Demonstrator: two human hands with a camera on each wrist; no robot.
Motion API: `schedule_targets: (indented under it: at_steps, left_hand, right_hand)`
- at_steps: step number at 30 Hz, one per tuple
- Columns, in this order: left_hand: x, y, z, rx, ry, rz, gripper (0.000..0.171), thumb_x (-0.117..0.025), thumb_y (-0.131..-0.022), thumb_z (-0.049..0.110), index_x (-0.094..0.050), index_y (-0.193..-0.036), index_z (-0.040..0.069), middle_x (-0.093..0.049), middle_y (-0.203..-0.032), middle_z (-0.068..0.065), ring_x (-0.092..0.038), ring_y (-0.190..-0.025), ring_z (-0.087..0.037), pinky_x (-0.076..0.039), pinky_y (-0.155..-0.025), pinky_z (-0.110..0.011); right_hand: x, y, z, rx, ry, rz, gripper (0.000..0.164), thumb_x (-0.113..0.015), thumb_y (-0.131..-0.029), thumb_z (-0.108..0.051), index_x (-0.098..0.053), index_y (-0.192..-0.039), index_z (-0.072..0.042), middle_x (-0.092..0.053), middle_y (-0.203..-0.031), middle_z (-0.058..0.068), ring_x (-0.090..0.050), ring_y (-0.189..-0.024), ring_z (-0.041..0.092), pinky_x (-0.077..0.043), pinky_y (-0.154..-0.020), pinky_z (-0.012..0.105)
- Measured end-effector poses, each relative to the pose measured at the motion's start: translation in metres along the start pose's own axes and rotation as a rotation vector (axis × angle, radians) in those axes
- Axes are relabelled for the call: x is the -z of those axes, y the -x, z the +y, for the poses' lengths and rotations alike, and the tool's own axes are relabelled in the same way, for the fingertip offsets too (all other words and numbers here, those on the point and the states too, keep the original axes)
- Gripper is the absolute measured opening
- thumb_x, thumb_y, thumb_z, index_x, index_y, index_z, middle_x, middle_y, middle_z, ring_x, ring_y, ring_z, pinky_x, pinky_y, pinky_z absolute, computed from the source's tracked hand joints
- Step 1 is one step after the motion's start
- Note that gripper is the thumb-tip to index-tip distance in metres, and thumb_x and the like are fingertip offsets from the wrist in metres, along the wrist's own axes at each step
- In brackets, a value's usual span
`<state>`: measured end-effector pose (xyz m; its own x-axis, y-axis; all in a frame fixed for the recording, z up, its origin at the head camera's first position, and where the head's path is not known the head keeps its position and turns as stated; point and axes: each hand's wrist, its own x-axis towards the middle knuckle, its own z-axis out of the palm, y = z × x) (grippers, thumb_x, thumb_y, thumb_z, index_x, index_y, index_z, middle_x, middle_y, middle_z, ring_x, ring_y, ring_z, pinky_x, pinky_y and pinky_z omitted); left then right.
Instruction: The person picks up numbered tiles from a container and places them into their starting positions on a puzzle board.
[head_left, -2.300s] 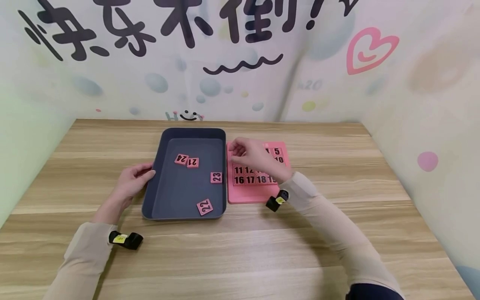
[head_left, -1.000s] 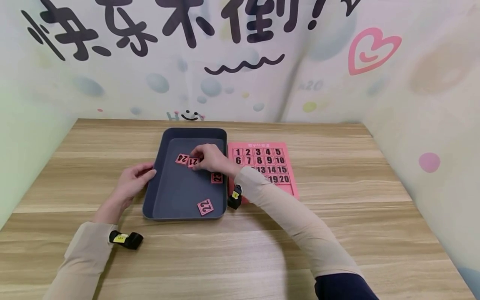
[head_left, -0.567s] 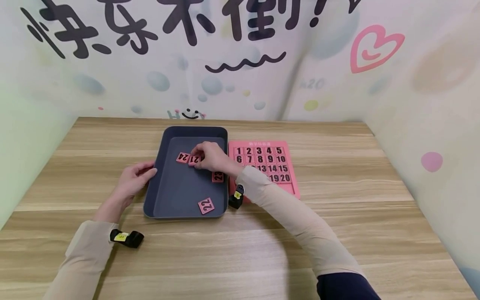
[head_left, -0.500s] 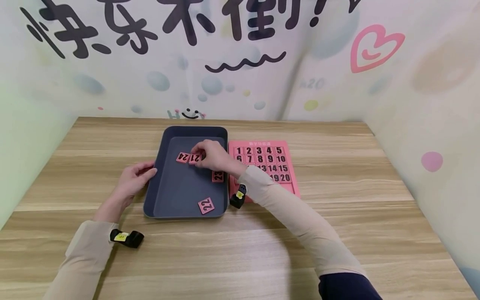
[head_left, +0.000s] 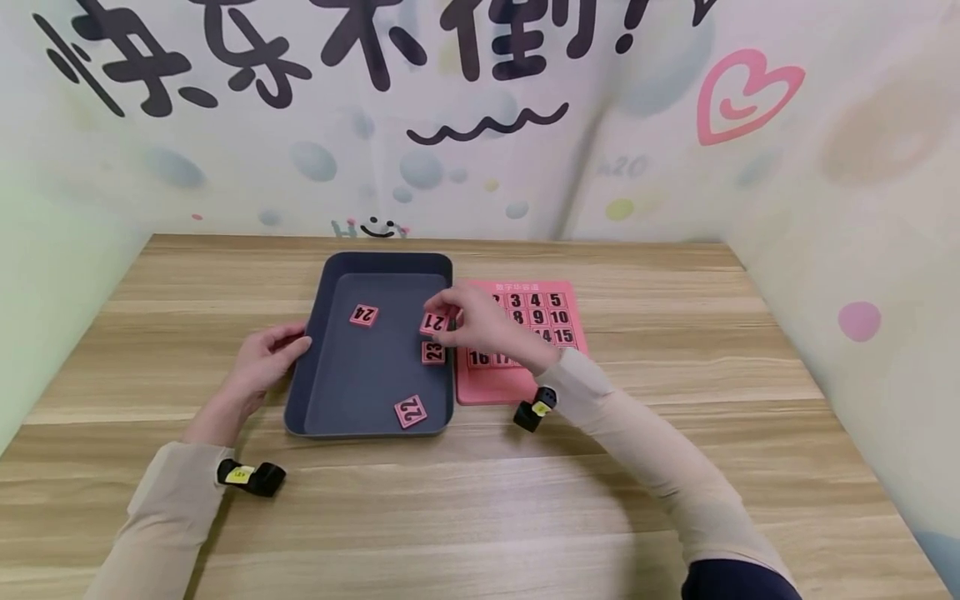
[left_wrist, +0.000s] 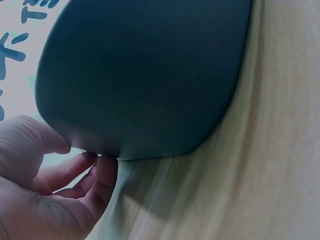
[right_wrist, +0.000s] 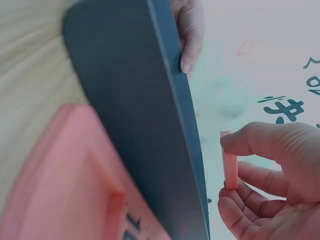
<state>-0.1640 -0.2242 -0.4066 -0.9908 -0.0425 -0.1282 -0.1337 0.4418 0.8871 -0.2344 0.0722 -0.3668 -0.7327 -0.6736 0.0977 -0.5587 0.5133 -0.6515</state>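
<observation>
My right hand [head_left: 487, 321] pinches a pink number tile marked 21 [head_left: 432, 323] between thumb and fingers, over the right side of the dark tray [head_left: 345, 375]. In the right wrist view this number tile [right_wrist: 230, 165] is seen edge-on, above the tray's wall [right_wrist: 125, 85]. At the tray's left side, my left hand [head_left: 262, 358] holds the edge, with thumb at the rim and fingers against the outer wall. Tile 24 [head_left: 363, 314], tile 23 [head_left: 432, 352] and tile 22 [head_left: 410, 412] lie in the tray. A pink number board [head_left: 498, 387] sits beside it, partly hidden by my right hand.
Rows of numbered tiles [head_left: 558, 317] fill the upper part of the board, above a bare pink strip. The wooden table [head_left: 420, 517] stretches in front and to both sides. A printed wall [head_left: 255, 183] stands behind.
My right hand first came from the board to tile 21 beside tile 24, took hold of it, then carried it right, towards the board. My left hand stays on the tray's edge.
</observation>
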Motion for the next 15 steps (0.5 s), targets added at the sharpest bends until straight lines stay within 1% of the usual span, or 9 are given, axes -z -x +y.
schedule_targets:
  at_steps: [3, 9, 12, 15]
  left_hand:
    - [0.000, 0.000, -0.001, -0.001, 0.000, 0.005, 0.046, -0.049, -0.098, 0.016, -0.042, -0.133, -0.013, -0.046, -0.130, -0.030, -0.043, -0.085, 0.011, -0.040, -0.074, -0.007]
    - [0.000, 0.000, -0.001, 0.008, 0.003, 0.003, 0.048, -0.049, -0.098, 0.017, -0.041, -0.133, -0.013, -0.045, -0.131, -0.029, -0.043, -0.086, 0.010, -0.040, -0.074, -0.007]
    - [0.000, 0.000, 0.000, 0.020, 0.002, -0.005, 0.049, -0.048, -0.098, 0.019, -0.040, -0.134, -0.012, -0.044, -0.132, -0.029, -0.043, -0.087, 0.008, -0.039, -0.074, -0.007]
    - [0.000, 0.000, 0.000, 0.028, -0.003, -0.011, 0.049, -0.048, -0.098, 0.020, -0.040, -0.135, -0.012, -0.044, -0.133, -0.029, -0.043, -0.089, 0.006, -0.039, -0.075, -0.007]
  right_hand:
    - [0.002, 0.012, 0.007, -0.005, -0.016, 0.002, 0.037, -0.072, -0.081, -0.009, -0.063, -0.115, 0.001, -0.060, -0.098, 0.007, -0.053, -0.085, 0.017, -0.048, -0.073, 0.026]
    - [0.004, 0.030, 0.019, 0.017, 0.018, 0.042, 0.034, -0.072, -0.077, -0.007, -0.066, -0.110, -0.002, -0.058, -0.087, 0.004, -0.052, -0.079, 0.018, -0.046, -0.069, 0.028]
    - [0.005, 0.036, 0.025, 0.018, 0.017, 0.057, 0.034, -0.072, -0.076, -0.005, -0.066, -0.110, -0.002, -0.057, -0.086, 0.004, -0.050, -0.079, 0.017, -0.045, -0.068, 0.028]
    - [0.004, 0.042, 0.030, 0.038, 0.026, 0.069, 0.035, -0.072, -0.075, -0.005, -0.066, -0.109, -0.001, -0.059, -0.086, 0.003, -0.049, -0.079, 0.016, -0.044, -0.068, 0.028]
